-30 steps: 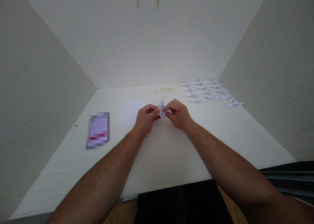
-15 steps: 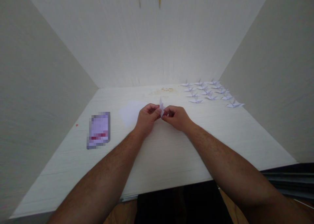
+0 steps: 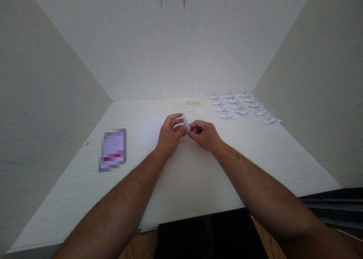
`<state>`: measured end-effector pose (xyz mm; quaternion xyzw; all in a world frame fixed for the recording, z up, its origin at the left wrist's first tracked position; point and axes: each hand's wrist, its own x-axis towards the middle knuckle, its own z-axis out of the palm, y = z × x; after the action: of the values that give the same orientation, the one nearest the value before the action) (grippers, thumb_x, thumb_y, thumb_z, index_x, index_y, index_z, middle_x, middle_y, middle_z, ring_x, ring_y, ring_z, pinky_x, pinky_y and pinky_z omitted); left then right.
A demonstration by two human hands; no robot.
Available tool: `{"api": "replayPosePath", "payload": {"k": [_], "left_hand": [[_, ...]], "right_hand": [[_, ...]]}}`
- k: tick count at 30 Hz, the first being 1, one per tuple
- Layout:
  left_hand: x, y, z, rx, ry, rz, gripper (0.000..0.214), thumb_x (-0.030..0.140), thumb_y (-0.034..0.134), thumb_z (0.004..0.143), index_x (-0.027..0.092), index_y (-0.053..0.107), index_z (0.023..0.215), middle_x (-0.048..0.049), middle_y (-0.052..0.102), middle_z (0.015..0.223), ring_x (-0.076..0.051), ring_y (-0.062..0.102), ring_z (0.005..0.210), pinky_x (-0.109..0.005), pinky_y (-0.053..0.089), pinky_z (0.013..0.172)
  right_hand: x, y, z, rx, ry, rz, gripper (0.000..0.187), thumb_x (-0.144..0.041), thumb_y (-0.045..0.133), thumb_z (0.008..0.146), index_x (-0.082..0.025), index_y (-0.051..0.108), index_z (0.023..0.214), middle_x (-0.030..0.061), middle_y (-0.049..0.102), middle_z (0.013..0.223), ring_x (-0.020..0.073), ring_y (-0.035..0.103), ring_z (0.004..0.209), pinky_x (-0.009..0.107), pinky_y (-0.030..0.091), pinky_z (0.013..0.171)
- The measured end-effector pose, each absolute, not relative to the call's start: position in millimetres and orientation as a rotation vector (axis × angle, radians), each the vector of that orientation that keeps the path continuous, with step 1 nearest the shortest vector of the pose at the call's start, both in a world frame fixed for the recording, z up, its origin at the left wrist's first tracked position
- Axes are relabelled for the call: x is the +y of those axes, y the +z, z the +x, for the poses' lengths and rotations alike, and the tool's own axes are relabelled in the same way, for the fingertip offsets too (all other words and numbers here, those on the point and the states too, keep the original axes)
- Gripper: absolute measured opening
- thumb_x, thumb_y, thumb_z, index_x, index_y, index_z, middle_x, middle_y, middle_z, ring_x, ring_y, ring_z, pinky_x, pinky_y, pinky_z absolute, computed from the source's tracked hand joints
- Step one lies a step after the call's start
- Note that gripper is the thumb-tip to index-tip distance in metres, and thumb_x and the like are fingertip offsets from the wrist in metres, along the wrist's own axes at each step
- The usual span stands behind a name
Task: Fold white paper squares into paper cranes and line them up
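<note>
Between my two hands, above the middle of the table, is a small piece of folded white paper [image 3: 185,120], held upright. My left hand [image 3: 171,132] pinches its lower left side with the thumb, while the other fingers are spread a little behind it. On the opposite side, my right hand [image 3: 204,133] grips the paper's lower edge between thumb and forefinger. The fingers hide part of the folds. Just left of my left hand lies a pale sheet or stack of white paper [image 3: 149,131], flat on the table.
Several folded paper cranes [image 3: 243,111] stand in rows at the back right of the white table [image 3: 193,187]. A pixelated phone-like object [image 3: 112,150] lies at left, near a small red speck [image 3: 87,143]. Walls enclose the back and both sides.
My left fingers have lifted and spread away from the paper, with the thumb still near its base. The folded paper now leans slightly left and looks more bent. My right hand has hardly moved.
</note>
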<state>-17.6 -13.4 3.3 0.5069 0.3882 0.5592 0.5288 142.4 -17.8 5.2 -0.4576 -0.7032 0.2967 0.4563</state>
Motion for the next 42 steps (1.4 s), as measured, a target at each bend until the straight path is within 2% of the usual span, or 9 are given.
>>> {"api": "replayPosePath", "payload": {"k": [2, 5, 10, 13, 24, 36, 42], "left_hand": [[-14, 5, -17, 0.926, 1.334, 1.224, 0.056, 0.027, 0.081, 0.067, 0.024, 0.056, 0.117, -0.006, 0.063, 0.111, -0.016, 0.067, 0.086, -0.032, 0.056, 0.076], [-16, 7, -16, 0.959, 1.354, 1.247, 0.051, 0.026, 0.08, 0.067, 0.022, 0.058, 0.112, -0.0056, 0.062, 0.108, -0.016, 0.066, 0.088, -0.032, 0.055, 0.078], [-16, 7, -14, 0.981, 1.359, 1.23, 0.055, 0.028, 0.082, 0.064, 0.023, 0.053, 0.111, -0.0046, 0.061, 0.105, -0.016, 0.065, 0.084, -0.033, 0.056, 0.073], [-16, 6, -13, 0.983, 1.358, 1.217, 0.056, 0.03, 0.083, 0.064, 0.023, 0.051, 0.11, -0.0048, 0.062, 0.105, -0.016, 0.066, 0.082, -0.033, 0.057, 0.071], [-17, 6, -13, 0.972, 1.328, 1.177, 0.046, 0.028, 0.08, 0.067, 0.02, 0.058, 0.106, -0.0056, 0.066, 0.105, -0.016, 0.067, 0.083, -0.034, 0.058, 0.072], [-14, 3, -14, 0.991, 1.32, 1.154, 0.041, 0.03, 0.077, 0.07, 0.019, 0.064, 0.107, -0.0063, 0.068, 0.105, -0.016, 0.066, 0.083, -0.033, 0.058, 0.071], [-13, 1, -15, 0.957, 1.316, 1.132, 0.048, 0.031, 0.082, 0.066, 0.018, 0.065, 0.109, -0.0068, 0.069, 0.105, -0.017, 0.067, 0.084, -0.034, 0.059, 0.074]], "right_hand": [[-18, 4, 142, -1.707, 0.768, -1.125, 0.013, -0.032, 0.069, 0.076, -0.02, 0.068, 0.078, -0.0041, 0.056, 0.06, 0.0088, 0.045, 0.054, 0.022, 0.034, 0.051], [-18, 2, 141, -1.669, 0.815, -1.132, 0.017, -0.036, 0.071, 0.077, -0.02, 0.07, 0.081, -0.0047, 0.057, 0.058, 0.0085, 0.044, 0.052, 0.022, 0.033, 0.05], [-14, -1, 138, -1.579, 0.875, -1.082, 0.02, -0.038, 0.073, 0.076, -0.02, 0.067, 0.081, 0.0004, 0.07, 0.071, 0.0115, 0.058, 0.061, 0.023, 0.043, 0.055], [-13, -1, 138, -1.547, 0.907, -1.066, 0.019, -0.036, 0.073, 0.076, -0.02, 0.066, 0.083, 0.0021, 0.072, 0.075, 0.013, 0.063, 0.063, 0.024, 0.046, 0.057], [-19, 5, 141, -1.712, 0.728, -1.167, 0.015, -0.034, 0.072, 0.079, -0.019, 0.07, 0.082, -0.0003, 0.068, 0.067, 0.0106, 0.055, 0.058, 0.023, 0.04, 0.055], [-18, 9, 144, -1.845, 0.672, -1.158, 0.01, -0.025, 0.068, 0.082, -0.018, 0.074, 0.086, -0.0008, 0.068, 0.07, 0.0103, 0.054, 0.061, 0.024, 0.04, 0.061], [-20, 10, 144, -1.825, 0.702, -1.179, 0.012, -0.026, 0.069, 0.082, -0.019, 0.075, 0.09, 0.0001, 0.071, 0.072, 0.0113, 0.057, 0.062, 0.025, 0.042, 0.061]]}}
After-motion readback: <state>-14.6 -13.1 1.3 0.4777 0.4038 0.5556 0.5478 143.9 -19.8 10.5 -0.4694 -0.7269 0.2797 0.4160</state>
